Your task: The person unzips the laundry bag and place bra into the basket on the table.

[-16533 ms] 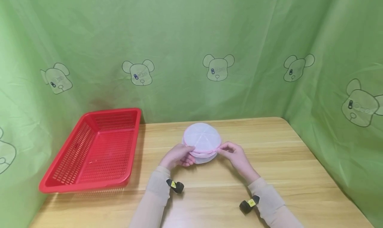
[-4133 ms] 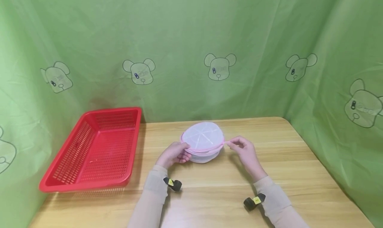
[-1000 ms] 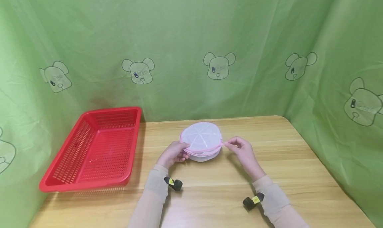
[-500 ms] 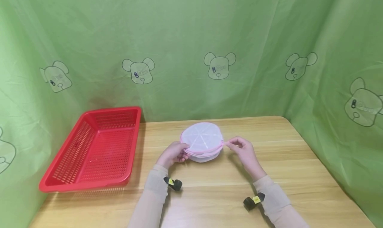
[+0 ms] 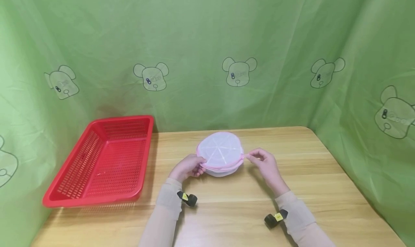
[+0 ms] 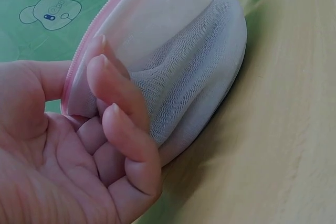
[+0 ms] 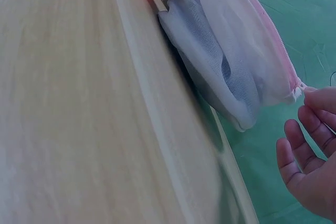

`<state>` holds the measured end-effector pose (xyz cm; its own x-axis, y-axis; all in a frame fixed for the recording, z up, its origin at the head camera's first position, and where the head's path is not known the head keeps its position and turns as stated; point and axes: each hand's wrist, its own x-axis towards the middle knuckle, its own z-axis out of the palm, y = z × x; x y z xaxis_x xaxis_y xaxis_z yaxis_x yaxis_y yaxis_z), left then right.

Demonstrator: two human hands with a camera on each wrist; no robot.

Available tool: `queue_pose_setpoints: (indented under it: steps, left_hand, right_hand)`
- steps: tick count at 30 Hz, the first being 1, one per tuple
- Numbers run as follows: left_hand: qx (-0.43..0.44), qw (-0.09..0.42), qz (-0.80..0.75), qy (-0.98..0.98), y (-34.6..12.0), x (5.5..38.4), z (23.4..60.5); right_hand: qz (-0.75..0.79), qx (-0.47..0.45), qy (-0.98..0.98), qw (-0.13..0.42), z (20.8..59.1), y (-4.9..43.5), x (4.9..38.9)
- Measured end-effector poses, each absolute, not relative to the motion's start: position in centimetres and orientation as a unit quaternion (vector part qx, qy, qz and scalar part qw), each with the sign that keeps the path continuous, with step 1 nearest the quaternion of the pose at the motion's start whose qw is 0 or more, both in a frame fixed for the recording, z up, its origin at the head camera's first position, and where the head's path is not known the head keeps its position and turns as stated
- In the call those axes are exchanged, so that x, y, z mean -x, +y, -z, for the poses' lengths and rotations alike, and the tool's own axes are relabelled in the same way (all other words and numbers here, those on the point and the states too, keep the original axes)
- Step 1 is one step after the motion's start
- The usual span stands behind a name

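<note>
A white mesh laundry bag (image 5: 220,151) with a pink zipper edge sits near the back middle of the table, its round top tilted towards me. My left hand (image 5: 189,166) grips its near left rim, thumb on top and fingers underneath. In the left wrist view, the bag's pink zipper (image 6: 86,45) runs up from between thumb and fingers, above soft grey-white mesh (image 6: 194,72). My right hand (image 5: 266,166) pinches the zipper pull at the bag's right side. The right wrist view shows that small pull (image 7: 301,84) at the zipper's end, while the other fingers stay loosely bent.
A red perforated plastic basket (image 5: 142,167) stands to the left on the wooden table (image 5: 227,211). Green curtains (image 5: 194,41) printed with bear faces enclose the back and both sides. Each wrist carries a small black camera (image 5: 191,200).
Since the earliest frame, my right hand has moved slightly right and away from me with the zipper pull. Over the last second the bag has shifted slightly right; both grips stay the same.
</note>
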<state>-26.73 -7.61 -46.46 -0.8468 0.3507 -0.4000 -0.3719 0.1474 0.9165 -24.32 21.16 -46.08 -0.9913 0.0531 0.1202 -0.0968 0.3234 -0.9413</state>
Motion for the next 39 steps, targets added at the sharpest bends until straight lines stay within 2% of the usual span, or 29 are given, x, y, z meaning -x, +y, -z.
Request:
queue_pose_setpoints:
  steps: [26, 39]
  left_hand:
    - [0.016, 0.255, -0.672, 0.695, -7.7, 27.0, 46.9]
    - [0.037, 0.219, -0.691, 0.688, -9.1, 27.1, 46.9]
  right_hand:
    - [-0.603, -0.009, -0.797, 0.026, 46.2, 21.4, 24.3]
    - [-0.587, 0.006, -0.809, -0.004, 46.7, 21.7, 24.6]
